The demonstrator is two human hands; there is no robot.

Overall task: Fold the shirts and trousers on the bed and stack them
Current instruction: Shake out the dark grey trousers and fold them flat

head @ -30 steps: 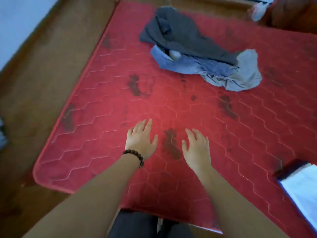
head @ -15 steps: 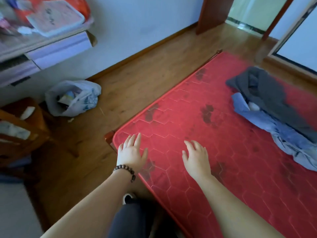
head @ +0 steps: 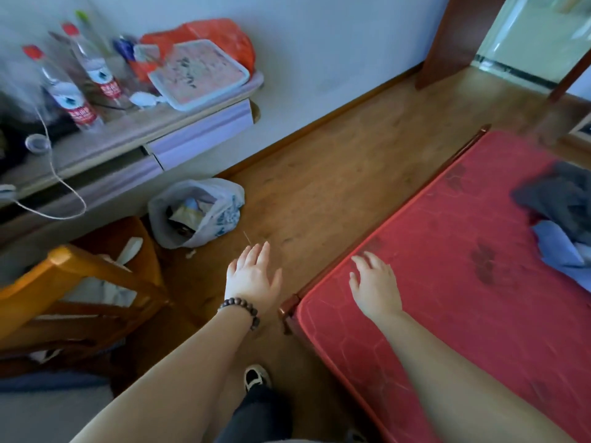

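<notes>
A red quilted bed [head: 447,282] fills the right side. At its far right edge lies a heap of clothes: a dark grey garment [head: 556,199] on top of a light blue one [head: 556,247], both cut off by the frame. My left hand [head: 252,279], with a bead bracelet at the wrist, hovers with straight fingers over the wooden floor beside the bed's corner. My right hand [head: 375,286] is over the bed near that corner, fingers relaxed, holding nothing. Both hands are far from the clothes.
A desk [head: 134,135] with bottles [head: 68,94], a tray and an orange bag stands at the left wall. A white plastic bag [head: 198,212] lies on the floor below it. A wooden chair [head: 73,292] stands at the left. A doorway opens at the top right.
The view has swung left, so the clothes heap slid to the right edge and the desk and chair came into sight. My left hand now hangs over the floor instead of the bed.
</notes>
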